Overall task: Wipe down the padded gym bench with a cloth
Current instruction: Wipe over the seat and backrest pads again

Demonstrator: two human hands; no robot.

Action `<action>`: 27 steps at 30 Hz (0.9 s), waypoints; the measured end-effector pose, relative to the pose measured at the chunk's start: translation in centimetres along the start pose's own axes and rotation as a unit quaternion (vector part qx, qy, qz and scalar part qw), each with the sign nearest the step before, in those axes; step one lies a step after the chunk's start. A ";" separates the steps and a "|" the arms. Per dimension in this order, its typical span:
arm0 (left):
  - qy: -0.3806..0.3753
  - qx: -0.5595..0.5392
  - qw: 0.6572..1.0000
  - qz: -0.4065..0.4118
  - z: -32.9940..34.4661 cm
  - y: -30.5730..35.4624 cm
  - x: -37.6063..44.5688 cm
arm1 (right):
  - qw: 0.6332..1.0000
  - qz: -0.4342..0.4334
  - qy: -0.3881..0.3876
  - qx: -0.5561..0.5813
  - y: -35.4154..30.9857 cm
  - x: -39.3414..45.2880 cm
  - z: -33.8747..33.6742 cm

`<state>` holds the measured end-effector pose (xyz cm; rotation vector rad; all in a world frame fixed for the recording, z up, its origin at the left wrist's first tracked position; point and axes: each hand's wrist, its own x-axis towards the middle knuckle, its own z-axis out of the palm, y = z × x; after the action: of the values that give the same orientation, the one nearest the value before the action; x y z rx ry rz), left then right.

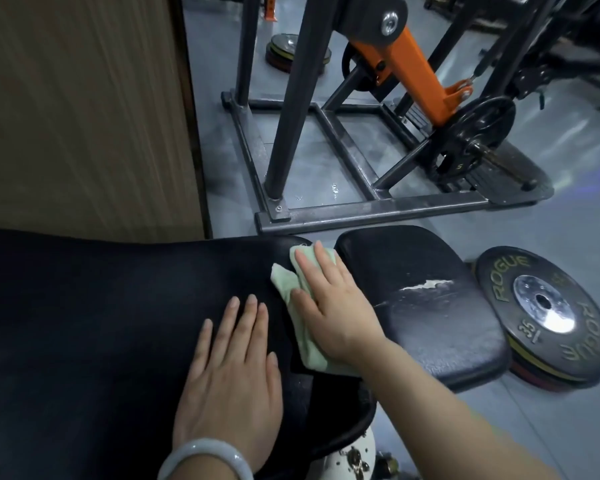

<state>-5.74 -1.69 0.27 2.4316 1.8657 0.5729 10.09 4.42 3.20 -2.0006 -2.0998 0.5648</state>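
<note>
- Your right hand [329, 306] pressed a green cloth [300, 327] flat-fingered at the long bench pad's [101, 323] end.
- Your left hand [232, 368] rested open beside it.
- The cracked seat pad [430, 306] looked unwiped (a guess).

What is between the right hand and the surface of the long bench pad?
In the head view, a pale green cloth lies under the right hand, pressed flat onto the long bench pad.

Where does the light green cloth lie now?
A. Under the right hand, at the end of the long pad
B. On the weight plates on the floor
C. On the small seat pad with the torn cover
A: the right hand presses the light green cloth flat on the long pad, beside the gap.
</note>
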 end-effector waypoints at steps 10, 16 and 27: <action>-0.008 0.001 1.000 0.000 -0.2 0.1 0.2 | 1.000 -0.008 -0.015 0.023 -0.3 4.0 -1.2; 0.001 0.000 1.000 -0.002 0.1 0.2 0.3 | 1.000 0.015 -0.015 -0.002 -0.2 -1.6 -0.5; -0.007 -0.011 1.000 0.001 -0.1 0.3 0.4 | 0.997 0.050 -0.007 0.053 -0.7 5.9 -1.3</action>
<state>-5.46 -1.43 0.54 2.4179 1.8409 0.5716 9.53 10.39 3.95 -2.0554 -1.9424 0.6954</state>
